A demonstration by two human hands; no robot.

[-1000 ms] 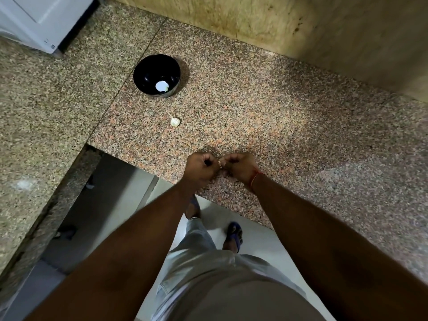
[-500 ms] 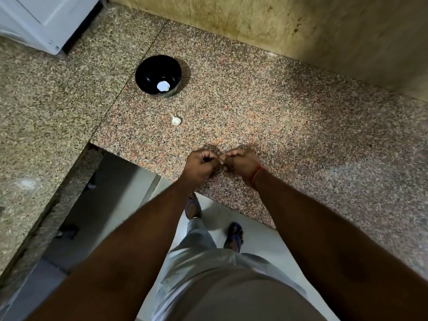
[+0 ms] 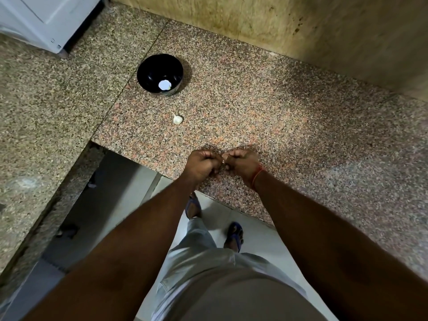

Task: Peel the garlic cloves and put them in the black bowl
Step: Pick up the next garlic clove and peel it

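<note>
The black bowl (image 3: 160, 75) stands on the granite counter (image 3: 266, 117), far left of centre, with one white peeled clove (image 3: 165, 85) in its bottom. A whole unpeeled garlic clove (image 3: 177, 119) lies on the counter between the bowl and my hands. My left hand (image 3: 201, 164) and my right hand (image 3: 242, 163) meet knuckle to knuckle above the counter's front edge, fingers curled shut around a small garlic clove that is almost fully hidden between the fingertips. A red thread circles my right wrist.
A second granite slab (image 3: 46, 107) runs along the left, with a white appliance (image 3: 48, 19) at its far corner. A beige tiled wall (image 3: 301, 26) backs the counter. Below the counter edge are the floor, my legs and blue sandals (image 3: 235, 236).
Both hands stay pressed together at the counter edge, with only slight finger movement on the clove. The bowl and the loose clove have not moved.
</note>
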